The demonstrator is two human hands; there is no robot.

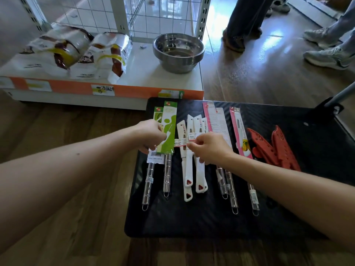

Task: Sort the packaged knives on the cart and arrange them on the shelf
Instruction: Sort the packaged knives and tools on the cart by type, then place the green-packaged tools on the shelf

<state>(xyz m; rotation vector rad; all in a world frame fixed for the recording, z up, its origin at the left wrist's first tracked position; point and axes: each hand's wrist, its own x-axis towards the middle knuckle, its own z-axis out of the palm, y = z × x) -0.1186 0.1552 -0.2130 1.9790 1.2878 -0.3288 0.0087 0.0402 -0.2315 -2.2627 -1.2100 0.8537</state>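
Observation:
Packaged knives lie in groups on the black cart [211, 217]. Two green-carded knives [169, 129] with steel handles lie at the left. Several white-handled knives [199, 173] lie in the middle, pink-carded knives [221, 121] with steel handles to their right, and red-sheathed knives [276, 148] at the far right. My left hand [149, 136] grips the green-carded packs from their left side. My right hand [209, 146] pinches the white-handled knives near their price labels. The white shelf [146, 73] with an orange front strip stands just beyond the cart.
On the shelf sit several bagged goods [76, 52] at the left and stacked steel bowls [178, 50] at the right, with a wire grid behind. People's legs and shoes [326, 56] stand on the wooden floor at the upper right. The cart handle [340, 96] rises at the right.

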